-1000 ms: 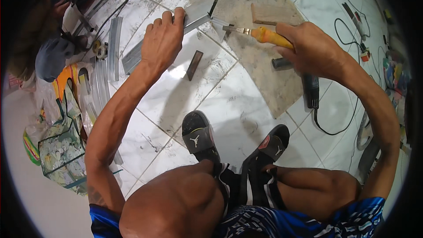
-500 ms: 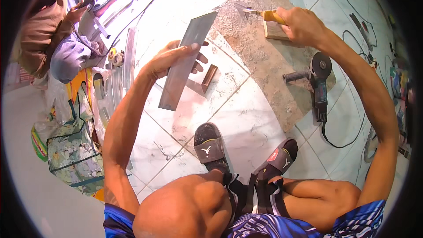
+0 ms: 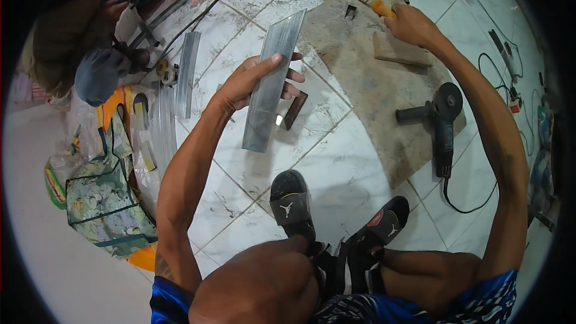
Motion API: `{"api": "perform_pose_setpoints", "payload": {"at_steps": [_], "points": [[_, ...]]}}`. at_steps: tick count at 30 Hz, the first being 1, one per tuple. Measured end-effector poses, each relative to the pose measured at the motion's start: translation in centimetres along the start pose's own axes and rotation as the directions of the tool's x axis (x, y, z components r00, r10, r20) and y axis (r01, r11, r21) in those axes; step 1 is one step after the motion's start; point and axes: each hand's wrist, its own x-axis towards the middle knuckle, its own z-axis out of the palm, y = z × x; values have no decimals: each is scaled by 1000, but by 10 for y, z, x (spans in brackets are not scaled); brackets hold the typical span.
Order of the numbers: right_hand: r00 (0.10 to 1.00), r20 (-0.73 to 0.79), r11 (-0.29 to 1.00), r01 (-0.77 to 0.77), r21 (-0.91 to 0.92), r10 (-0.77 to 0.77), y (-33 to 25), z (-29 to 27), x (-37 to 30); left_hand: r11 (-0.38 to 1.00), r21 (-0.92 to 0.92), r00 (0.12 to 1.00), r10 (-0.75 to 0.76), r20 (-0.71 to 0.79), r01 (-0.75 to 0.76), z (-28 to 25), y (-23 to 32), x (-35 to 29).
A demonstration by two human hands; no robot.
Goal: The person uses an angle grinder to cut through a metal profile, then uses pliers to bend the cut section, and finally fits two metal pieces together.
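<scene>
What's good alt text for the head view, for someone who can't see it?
Seen from above, a crouching person's left hand holds a long metal channel over a tiled floor, while the right hand grips a yellow-handled tool over a worn board. An angle grinder lies on the board, and another person sits at upper left.

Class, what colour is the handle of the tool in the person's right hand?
Yellow-orange, seen in the head view: the tool handle in the right hand.

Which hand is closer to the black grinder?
Right. The right hand, holding an orange-handled tool, is above the grinder in the picture; the left hand, holding a metal strip, is farther off to its left.
</scene>
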Motion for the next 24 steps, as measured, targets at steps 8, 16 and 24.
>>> {"api": "perform_pose_setpoints", "payload": {"at_steps": [8, 16, 24], "points": [[974, 200, 989, 87, 118, -110, -55, 30, -57, 981, -17, 969, 186, -161, -191, 6, -15, 22], [972, 229, 990, 31, 136, -62, -96, 85, -63, 917, 98, 836, 393, -384, -386, 13, -13, 27], [998, 59, 999, -27, -16, 28, -103, 142, -35, 768, 613, 593, 584, -554, -184, 24, -7, 35]]}}
